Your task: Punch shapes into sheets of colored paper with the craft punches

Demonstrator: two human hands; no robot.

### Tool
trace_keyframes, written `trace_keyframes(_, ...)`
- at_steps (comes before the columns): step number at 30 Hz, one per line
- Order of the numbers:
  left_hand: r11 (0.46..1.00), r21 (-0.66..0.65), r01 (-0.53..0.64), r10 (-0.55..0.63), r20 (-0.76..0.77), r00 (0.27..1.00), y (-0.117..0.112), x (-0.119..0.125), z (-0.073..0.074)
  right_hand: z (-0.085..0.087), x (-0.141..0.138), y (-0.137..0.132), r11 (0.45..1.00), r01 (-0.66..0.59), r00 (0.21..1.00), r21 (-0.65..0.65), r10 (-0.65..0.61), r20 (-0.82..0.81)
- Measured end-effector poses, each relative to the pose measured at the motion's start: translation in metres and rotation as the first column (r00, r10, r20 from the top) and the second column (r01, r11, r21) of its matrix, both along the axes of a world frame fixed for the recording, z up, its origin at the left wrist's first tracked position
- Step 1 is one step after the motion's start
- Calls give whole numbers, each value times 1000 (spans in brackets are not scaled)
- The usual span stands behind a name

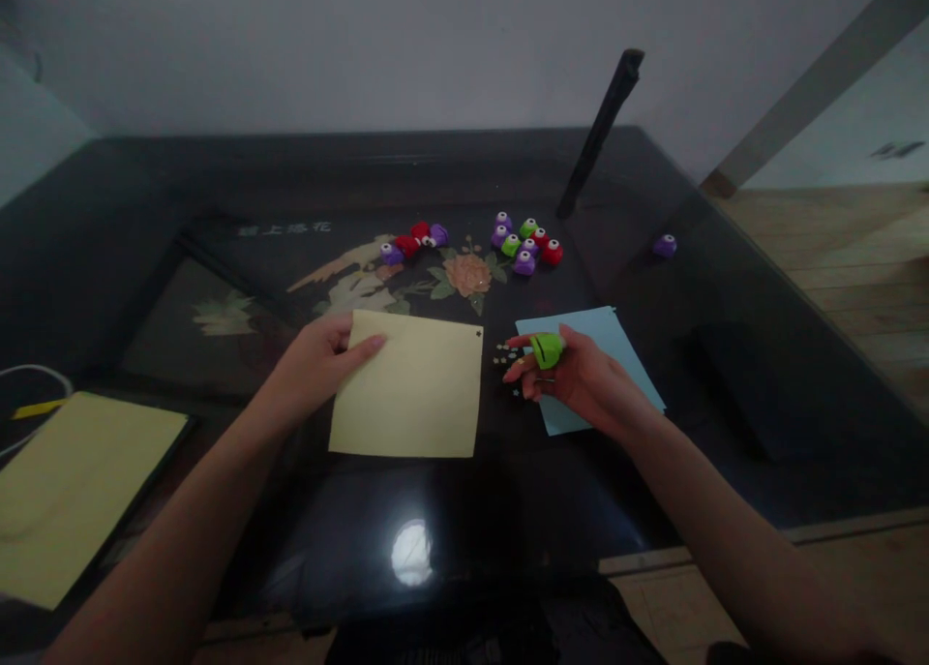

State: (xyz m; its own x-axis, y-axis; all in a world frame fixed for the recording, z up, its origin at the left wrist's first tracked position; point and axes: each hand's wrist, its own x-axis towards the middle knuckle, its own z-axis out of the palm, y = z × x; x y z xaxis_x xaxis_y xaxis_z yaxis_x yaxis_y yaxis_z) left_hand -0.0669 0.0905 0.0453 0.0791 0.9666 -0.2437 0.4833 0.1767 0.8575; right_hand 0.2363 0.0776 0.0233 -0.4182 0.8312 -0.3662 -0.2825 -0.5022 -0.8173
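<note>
My left hand (323,367) pinches the left edge of a sheet of yellow paper (410,394), thumb on top. A small star-shaped hole (478,334) shows in the sheet's upper right corner. In my right hand (581,375) is a small green craft punch (547,349), gripped among the fingers. Tiny paper stars (502,360) lie on the dark table between the yellow paper and this hand. Beneath the right hand rests light blue paper (616,341), partly covered.
Several purple, green and red punches with eyes (524,261) are grouped farther back; a smaller group (406,246) sits to their left. One purple punch (664,246) stands alone at right. A black post (601,133) rises behind. More yellow paper (79,481) lies at left.
</note>
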Motion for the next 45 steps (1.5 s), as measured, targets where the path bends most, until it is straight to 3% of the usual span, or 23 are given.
trace_keyframes(2,990,-41,135,-138,-83,987,1,-1,-5,1,0,-1,1000,-3,1000,28,2,24)
trace_keyframes(5,967,-15,255,-241,-383,892,-1,-1,-11,0,1,-1,998,-2,998,55,-2,67)
trace_keyframes(9,950,82,301,-142,-745,652,-12,5,-11,1,4,-2,997,-38,998,74,33,56)
trace_keyframes(12,885,216,412,-36,-852,522,-20,16,-4,2,4,-3,995,-63,997,71,59,54)
trace_keyframes(15,777,293,558,-109,-809,578,-25,38,2,4,3,-5,996,-72,996,58,69,63)
trace_keyframes(18,572,387,723,-306,-717,626,-28,67,3,3,3,-6,998,-35,999,46,34,31)
trace_keyframes(20,491,452,745,-324,-699,638,-30,84,-1,2,3,-6,999,-2,1000,52,2,17)
trace_keyframes(26,514,469,718,-294,-690,661,-27,95,-22,3,5,-5,995,6,1000,95,-5,-13)
trace_keyframes(30,582,438,686,-343,-633,694,-23,94,-26,4,6,-5,995,-2,1000,95,0,13)
trace_keyframes(35,637,405,656,-383,-573,725,-15,99,-27,1,6,-6,993,-1,999,114,-5,52)
trace_keyframes(40,701,396,593,-324,-564,759,-10,94,-22,9,10,-5,982,-92,982,163,62,180)
trace_keyframes(45,717,352,602,-318,-604,731,-10,63,-9,20,23,0,948,-2,957,317,-91,276)
